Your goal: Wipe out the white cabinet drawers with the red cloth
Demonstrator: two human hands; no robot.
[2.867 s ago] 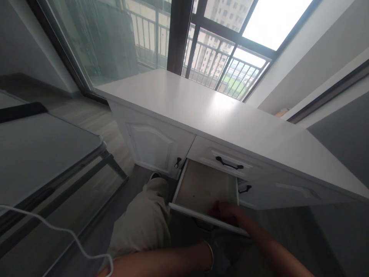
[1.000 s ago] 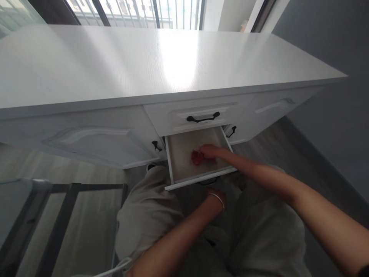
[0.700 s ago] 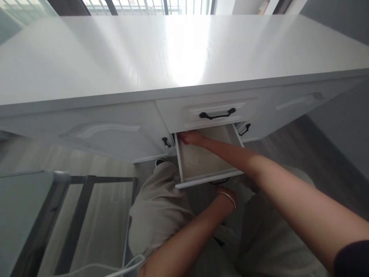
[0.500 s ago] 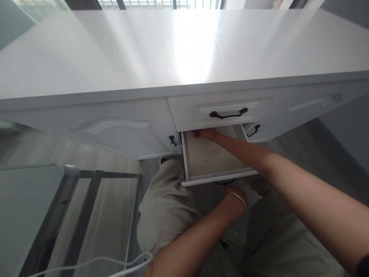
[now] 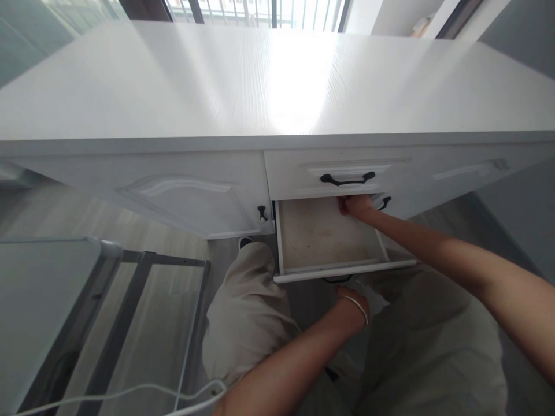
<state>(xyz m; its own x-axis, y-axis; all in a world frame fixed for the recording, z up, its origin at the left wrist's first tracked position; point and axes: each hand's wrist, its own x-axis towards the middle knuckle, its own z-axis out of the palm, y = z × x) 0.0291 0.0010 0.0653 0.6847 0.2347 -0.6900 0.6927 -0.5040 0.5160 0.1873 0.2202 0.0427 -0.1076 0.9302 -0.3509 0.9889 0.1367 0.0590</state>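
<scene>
Head view: my right hand (image 5: 356, 205) is deep in the far right corner of the pulled-out white wooden drawer (image 5: 329, 270), fingers curled tight on a small red cloth (image 5: 343, 203) pressed to the stained drawer bottom. My left hand (image 5: 347, 294) sits below the drawer front, under the black handle; I can't tell its fingers. Risk, I reckon: knuckles scraping the closed upper drawer (image 5: 299, 173), or the cloth snagging in the back gap.

No lettering, label, brand or number can be read anywhere here, not on the white cabinet (image 5: 173, 104), not on its open drawer (image 5: 329, 271).
</scene>
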